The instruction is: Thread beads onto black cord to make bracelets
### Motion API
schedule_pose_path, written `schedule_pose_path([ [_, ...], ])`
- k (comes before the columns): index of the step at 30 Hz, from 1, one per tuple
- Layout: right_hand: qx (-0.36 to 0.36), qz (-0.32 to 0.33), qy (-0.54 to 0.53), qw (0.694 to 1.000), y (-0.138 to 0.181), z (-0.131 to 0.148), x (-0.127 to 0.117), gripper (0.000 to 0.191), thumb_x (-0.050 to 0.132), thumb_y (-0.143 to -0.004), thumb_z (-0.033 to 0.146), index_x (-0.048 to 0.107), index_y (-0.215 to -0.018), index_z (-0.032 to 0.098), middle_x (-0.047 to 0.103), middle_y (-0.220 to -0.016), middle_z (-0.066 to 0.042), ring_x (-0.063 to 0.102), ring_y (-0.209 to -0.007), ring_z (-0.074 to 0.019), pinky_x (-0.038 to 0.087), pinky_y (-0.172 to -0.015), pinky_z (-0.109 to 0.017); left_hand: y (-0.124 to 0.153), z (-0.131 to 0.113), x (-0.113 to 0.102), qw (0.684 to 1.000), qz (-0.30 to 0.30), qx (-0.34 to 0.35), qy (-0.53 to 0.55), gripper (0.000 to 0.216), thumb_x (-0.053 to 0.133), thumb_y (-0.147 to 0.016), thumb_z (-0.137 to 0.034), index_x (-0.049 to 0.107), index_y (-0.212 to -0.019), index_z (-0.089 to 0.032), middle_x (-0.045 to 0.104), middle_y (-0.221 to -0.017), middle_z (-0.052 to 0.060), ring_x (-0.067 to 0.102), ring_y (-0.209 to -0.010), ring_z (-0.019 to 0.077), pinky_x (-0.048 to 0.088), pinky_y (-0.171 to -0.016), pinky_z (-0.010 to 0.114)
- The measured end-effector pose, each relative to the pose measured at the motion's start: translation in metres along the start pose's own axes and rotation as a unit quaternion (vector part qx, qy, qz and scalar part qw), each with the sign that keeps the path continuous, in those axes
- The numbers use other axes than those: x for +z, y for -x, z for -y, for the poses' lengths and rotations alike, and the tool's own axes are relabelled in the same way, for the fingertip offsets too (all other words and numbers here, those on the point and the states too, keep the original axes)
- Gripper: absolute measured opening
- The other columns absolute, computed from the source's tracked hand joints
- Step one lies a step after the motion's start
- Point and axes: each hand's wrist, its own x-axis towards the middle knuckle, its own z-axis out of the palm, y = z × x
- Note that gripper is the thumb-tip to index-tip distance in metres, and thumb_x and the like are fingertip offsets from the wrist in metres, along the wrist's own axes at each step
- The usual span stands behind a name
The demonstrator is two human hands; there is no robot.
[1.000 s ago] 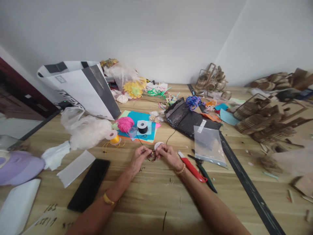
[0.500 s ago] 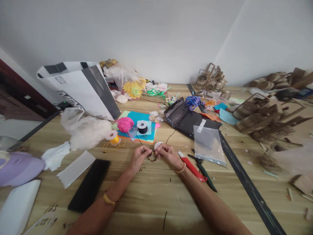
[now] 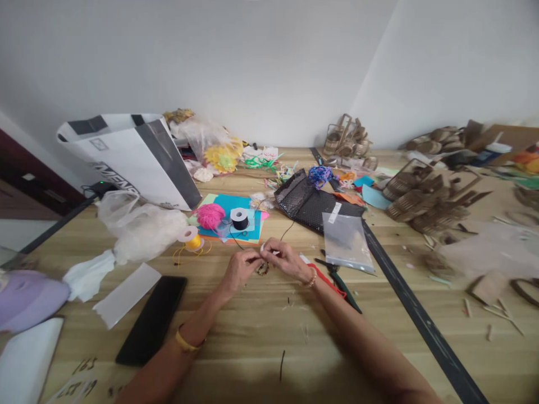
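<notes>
My left hand [image 3: 240,270] and my right hand [image 3: 283,258] meet over the middle of the wooden table [image 3: 269,336], fingers pinched together. Between them hangs a small loop of beads [image 3: 263,270] on a thin black cord [image 3: 287,231]. That cord trails back toward a black spool [image 3: 240,218] lying on sheets of coloured paper [image 3: 229,205]. A small white round thing [image 3: 265,247] shows just behind my right fingers. A gold bangle sits on my left wrist and a bead bracelet on my right.
A red-handled cutter [image 3: 326,279] and dark pliers [image 3: 342,283] lie by my right wrist. A black phone [image 3: 152,317], white slip, clear zip bag [image 3: 345,241], pink yarn [image 3: 210,215], orange spool [image 3: 191,239], shopping bag [image 3: 135,157] and wooden models [image 3: 425,199] crowd the table.
The view has swung a little to the right and down. My hands stay pinched on the bead loop, now drawn closer together, with my right fingers over the white round thing.
</notes>
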Motion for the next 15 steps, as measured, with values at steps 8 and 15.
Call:
schedule_pose_path([
  [8, 0.002, -0.043, 0.071, 0.997, 0.009, 0.016, -0.02, 0.031, 0.048, -0.093, 0.044, 0.061, -0.088, 0.015, 0.06, -0.084, -0.004, 0.054, -0.068, -0.0114, 0.044, -0.061, -0.024, -0.004, 0.006, 0.004, 0.998, 0.051, -0.029, 0.024, 0.013, 0.074, -0.066, -0.028, 0.073, -0.063, -0.016, 0.064, -0.056, 0.003, 0.05, -0.05, 0.0132, 0.036, -0.05, 0.023],
  [15, 0.085, -0.042, 0.371, 0.924, 0.076, 0.018, -0.033, 0.011, 0.05, -0.092, 0.024, 0.059, -0.088, 0.018, 0.061, -0.084, -0.006, 0.058, -0.073, -0.0167, 0.041, -0.063, -0.027, -0.002, 0.004, 0.005, 0.989, 0.035, -0.076, 0.125, 0.017, 0.078, -0.062, -0.03, 0.071, -0.062, -0.015, 0.068, -0.059, 0.005, 0.056, -0.053, 0.0144, 0.045, -0.055, 0.025],
])
